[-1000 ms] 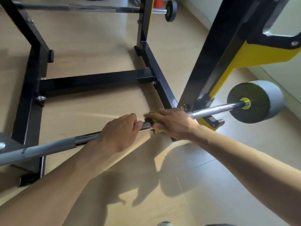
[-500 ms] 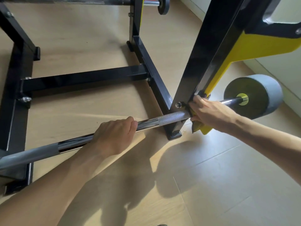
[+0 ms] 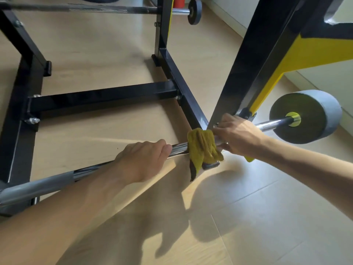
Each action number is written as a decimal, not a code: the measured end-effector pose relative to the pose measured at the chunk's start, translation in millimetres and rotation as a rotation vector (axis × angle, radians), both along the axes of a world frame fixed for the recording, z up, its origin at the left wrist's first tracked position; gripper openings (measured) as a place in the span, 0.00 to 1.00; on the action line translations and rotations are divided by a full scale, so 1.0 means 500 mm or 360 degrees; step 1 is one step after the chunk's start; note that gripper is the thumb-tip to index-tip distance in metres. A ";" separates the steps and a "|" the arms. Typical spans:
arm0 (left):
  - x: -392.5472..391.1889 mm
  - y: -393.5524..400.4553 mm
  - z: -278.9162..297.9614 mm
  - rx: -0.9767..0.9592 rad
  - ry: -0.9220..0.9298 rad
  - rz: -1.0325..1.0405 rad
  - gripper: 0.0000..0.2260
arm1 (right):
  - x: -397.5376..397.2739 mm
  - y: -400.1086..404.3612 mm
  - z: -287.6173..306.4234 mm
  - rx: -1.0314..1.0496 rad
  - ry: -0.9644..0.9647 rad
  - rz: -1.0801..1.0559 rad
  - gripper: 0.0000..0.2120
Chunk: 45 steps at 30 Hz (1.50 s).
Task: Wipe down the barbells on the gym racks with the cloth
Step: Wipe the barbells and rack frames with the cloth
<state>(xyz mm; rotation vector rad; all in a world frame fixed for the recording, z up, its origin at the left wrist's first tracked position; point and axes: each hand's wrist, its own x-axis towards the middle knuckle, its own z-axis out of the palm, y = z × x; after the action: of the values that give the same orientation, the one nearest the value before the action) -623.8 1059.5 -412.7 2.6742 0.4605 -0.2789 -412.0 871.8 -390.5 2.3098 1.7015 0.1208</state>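
A chrome barbell [image 3: 177, 147] runs low across the view from lower left to a grey weight plate [image 3: 313, 113] at the right. My left hand [image 3: 142, 159] is closed around its shaft near the middle. A yellow-green cloth [image 3: 202, 146] hangs draped over the bar just right of that hand. My right hand [image 3: 236, 135] grips the bar and the cloth's right edge beside the rack's upright. A second barbell [image 3: 107, 9] rests on the rack at the top of the view.
The black and yellow rack upright [image 3: 254, 60] leans over the bar on the right. Black base rails [image 3: 103, 96] lie on the wooden floor beyond the bar. A red object [image 3: 178, 1] stands at the top. A pale wall [image 3: 238, 10] runs along the right.
My right hand slid right along the bar to the upright, then came back left. The cloth, hidden under the hand before, now hangs in plain view over the bar. My left hand kept its grip.
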 end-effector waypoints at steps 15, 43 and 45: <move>0.002 0.005 -0.010 0.0060 -0.0105 -0.0052 0.19 | -0.061 0.091 0.009 -0.0443 0.0348 -0.0292 0.09; 0.018 -0.015 0.010 0.0005 -0.0089 0.0073 0.09 | -0.016 0.016 -0.023 0.0138 0.0316 -0.0345 0.09; 0.025 -0.014 0.006 -0.0037 -0.0094 0.0116 0.08 | -0.057 0.057 -0.030 0.0140 0.0391 -0.0202 0.08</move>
<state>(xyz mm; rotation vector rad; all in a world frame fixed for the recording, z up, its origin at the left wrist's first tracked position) -611.2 1052.5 -409.8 2.6289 0.5316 -0.1822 -440.8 900.2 -405.7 2.5815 1.6816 -0.1208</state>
